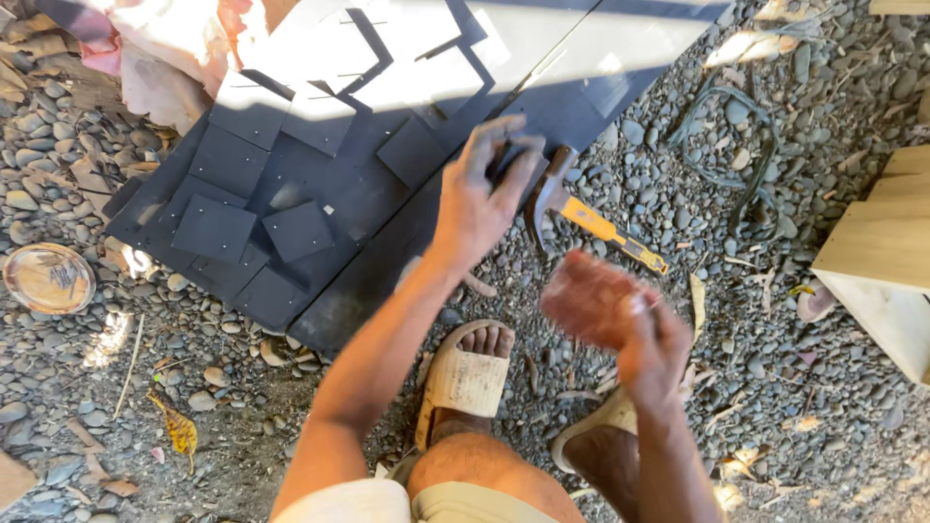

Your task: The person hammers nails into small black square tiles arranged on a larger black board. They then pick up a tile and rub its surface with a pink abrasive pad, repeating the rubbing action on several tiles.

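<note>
Sandpaper, reddish-brown and blurred, in right hand.

Grey pebble ground, dry leaves, patchy sunlight, pale wooden boards, round metal lid

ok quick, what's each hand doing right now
Left hand: closed on a small dark block at the edge of the black panel.
Right hand: closed on a reddish-brown pad, blurred.
</note>
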